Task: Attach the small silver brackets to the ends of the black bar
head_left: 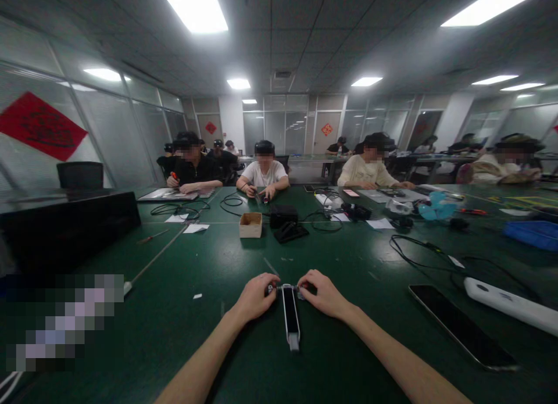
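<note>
A slim, long device (291,314) with a white edge, a dark face and a grey block at its near end lies on the green table between my hands. Short side pieces stick out at its far end. My left hand (255,296) is closed, its fingertips pinching a small dark rounded part (269,289) at the left side. On the other side, my right hand (323,295) has curled fingers closed on the small right side piece (300,295), mostly covered by the fingertips. Exactly what kind of device this is I cannot make out.
To the right lie a black phone (462,328) and a white power strip (510,305) with cables. Ahead stand a small cardboard box (250,225) and a black stand (291,232). A dark monitor (70,232) is at left. Several people sit across the table.
</note>
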`<state>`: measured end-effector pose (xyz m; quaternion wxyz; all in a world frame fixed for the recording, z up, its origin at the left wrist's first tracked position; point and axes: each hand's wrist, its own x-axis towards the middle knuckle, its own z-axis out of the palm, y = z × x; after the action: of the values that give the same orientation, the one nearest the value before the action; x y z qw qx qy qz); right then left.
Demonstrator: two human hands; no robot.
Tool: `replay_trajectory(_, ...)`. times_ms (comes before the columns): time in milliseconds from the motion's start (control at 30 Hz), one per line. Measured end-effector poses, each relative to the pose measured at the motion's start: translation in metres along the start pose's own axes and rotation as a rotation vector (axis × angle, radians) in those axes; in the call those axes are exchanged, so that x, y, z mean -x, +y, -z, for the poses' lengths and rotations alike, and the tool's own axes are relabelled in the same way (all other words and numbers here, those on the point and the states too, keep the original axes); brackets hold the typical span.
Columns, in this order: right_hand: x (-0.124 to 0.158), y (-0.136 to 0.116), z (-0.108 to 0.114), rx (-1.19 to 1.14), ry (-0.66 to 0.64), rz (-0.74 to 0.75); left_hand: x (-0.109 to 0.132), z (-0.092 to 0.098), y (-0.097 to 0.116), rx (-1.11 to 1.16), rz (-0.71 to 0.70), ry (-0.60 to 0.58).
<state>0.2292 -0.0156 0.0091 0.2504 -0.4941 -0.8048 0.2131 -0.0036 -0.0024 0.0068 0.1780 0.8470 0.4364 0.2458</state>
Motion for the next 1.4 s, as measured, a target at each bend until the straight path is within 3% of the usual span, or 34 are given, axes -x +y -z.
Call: replay_trajectory(1400, -0.002, -0.0017, -0.002, -0.057, -0.018, -0.097, 0.0008, -0.0012, -0.0008, -0.009, 0.011, -0.006)
